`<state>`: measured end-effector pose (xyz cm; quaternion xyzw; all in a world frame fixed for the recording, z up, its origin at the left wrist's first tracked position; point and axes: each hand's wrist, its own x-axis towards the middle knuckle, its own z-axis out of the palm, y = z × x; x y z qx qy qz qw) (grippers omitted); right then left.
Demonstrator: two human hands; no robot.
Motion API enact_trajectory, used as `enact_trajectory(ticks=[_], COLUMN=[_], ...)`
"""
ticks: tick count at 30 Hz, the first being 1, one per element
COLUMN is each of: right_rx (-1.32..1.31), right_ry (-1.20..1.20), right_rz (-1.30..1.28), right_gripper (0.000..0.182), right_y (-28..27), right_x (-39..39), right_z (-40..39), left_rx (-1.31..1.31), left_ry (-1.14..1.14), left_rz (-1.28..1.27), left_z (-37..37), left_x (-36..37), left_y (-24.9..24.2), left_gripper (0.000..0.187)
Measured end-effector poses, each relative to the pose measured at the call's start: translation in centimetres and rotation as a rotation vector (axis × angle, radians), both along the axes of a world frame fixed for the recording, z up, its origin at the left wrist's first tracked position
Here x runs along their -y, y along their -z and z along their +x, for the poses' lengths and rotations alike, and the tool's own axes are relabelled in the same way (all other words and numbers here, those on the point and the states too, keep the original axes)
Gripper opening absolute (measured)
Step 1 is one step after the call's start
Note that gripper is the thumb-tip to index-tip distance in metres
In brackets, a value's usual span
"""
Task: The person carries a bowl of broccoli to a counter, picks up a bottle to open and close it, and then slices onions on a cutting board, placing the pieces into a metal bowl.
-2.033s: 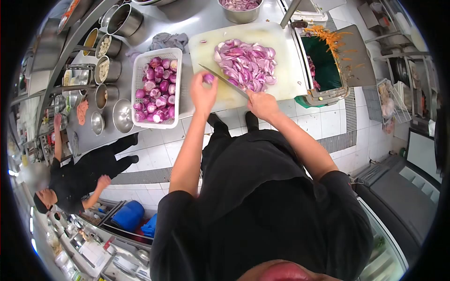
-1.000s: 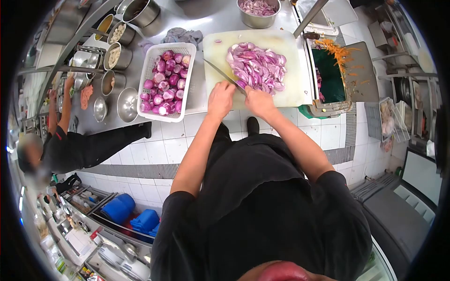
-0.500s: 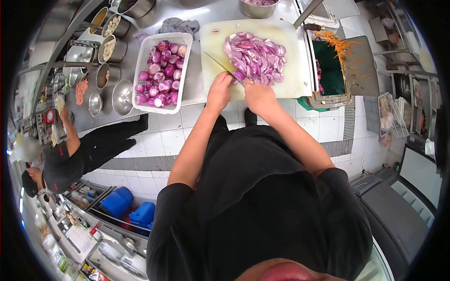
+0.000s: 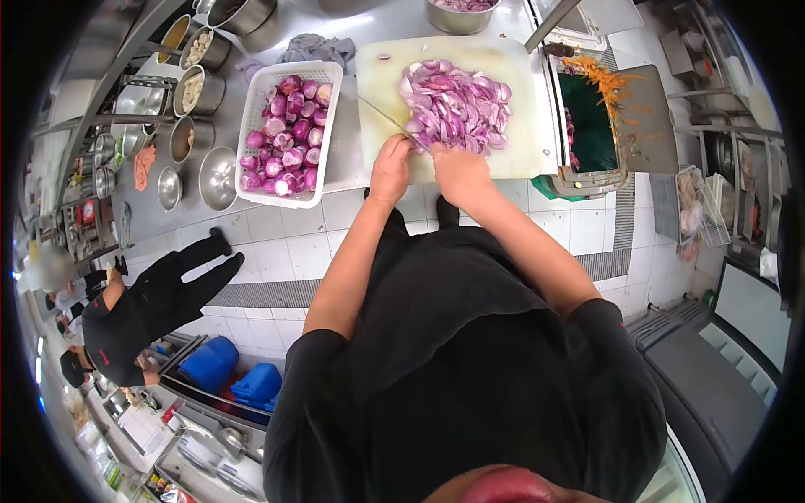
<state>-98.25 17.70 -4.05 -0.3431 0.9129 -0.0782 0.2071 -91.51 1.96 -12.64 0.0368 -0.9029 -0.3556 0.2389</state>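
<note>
My right hand (image 4: 461, 173) is closed round the handle of a knife (image 4: 384, 115), its blade slanting up and left over the cutting board (image 4: 381, 67). Just left of it, my left hand (image 4: 391, 169) has its fingers curled against the near part of the blade, at the board's front edge. What those fingers pinch is hidden. A heap of sliced red onion (image 4: 457, 105) lies on the board beyond both hands. To the left stands a white perforated basket (image 4: 334, 84) full of peeled whole red onions (image 4: 289, 134).
A green-lined bin (image 4: 597, 126) with orange peelings on its rim stands right of the board. A metal pot (image 4: 459, 18) of cut onion sits behind. Steel bowls (image 4: 220, 178) and pots line the left, near a grey cloth (image 4: 317, 48). A co-worker (image 4: 126, 323) stands far left.
The knife blade has tilted flatter and moved slightly left, and my right hand has shifted a little left. The co-worker has turned and moved away from the counter.
</note>
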Motion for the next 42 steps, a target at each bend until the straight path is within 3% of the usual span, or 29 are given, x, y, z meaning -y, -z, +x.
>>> enact_trajectory(ticks=[4, 11, 13, 18, 21, 23, 26, 28, 29, 32, 34, 36, 42], right_rx=[0.017, 0.000, -0.012, 0.058, -0.142, -0.290, -0.154, -0.092, -0.008, 0.136, 0.604, 0.684, 0.735], right_ry=[0.044, 0.034, 0.069, 0.090, 0.093, 0.064, 0.211, 0.296, 0.396, 0.582, 0.886, 0.906, 0.868], right_rz=[-0.075, -0.112, -0.141, -0.155, -0.300, -0.260, -0.195, -0.221, -0.219, -0.257, -0.384, -0.553, -0.591], right_gripper=[0.024, 0.025, 0.026, 0.025, 0.023, 0.025, 0.024, 0.023, 0.025, 0.025, 0.025, 0.033, 0.049], right_y=[2.7, 0.4, 3.9, -0.2, -1.6, -2.7, -5.1, -7.3, -8.2, -2.5, -1.3, 2.3, 4.7], right_x=[-0.5, -0.6, -0.4, -0.7, -2.8, -4.7, -11.2, -16.4, -18.4, -24.3, -24.3, -23.1, -15.1], right_z=[0.5, 0.7, 0.7, -0.4, -0.5, -1.2, -0.9, 0.0, 0.6, 3.2, 4.5, 6.3, 5.9], left_rx=[-0.019, -0.019, -0.025, 0.005, 0.158, 0.193, 0.256, 0.261, 0.229, 0.206, 0.210, 0.206, 0.181], left_ry=[-0.016, 0.012, 0.017, -0.064, 0.133, 0.143, 0.204, 0.267, 0.331, 0.376, 0.340, 0.254, 0.184], left_rz=[0.005, -0.005, 0.007, 0.026, -0.311, -0.273, -0.191, -0.207, -0.352, -0.479, -0.451, -0.398, -0.395], left_z=[0.0, -0.1, -0.1, 0.8, 0.0, -1.6, -4.6, -6.3, -7.1, -8.4, -9.9, -10.7, -10.6], left_x=[-0.3, 0.0, -0.1, -1.1, -2.3, -1.6, 0.3, 0.2, -0.1, -2.3, -3.2, -4.0, -4.8], left_y=[0.1, 0.2, 0.1, -3.3, -8.4, -7.5, -5.7, -6.2, -5.4, -3.5, -3.1, -3.2, -3.3], left_gripper=[0.015, 0.015, 0.015, 0.019, 0.048, 0.046, 0.059, 0.083, 0.104, 0.104, 0.102, 0.099, 0.086])
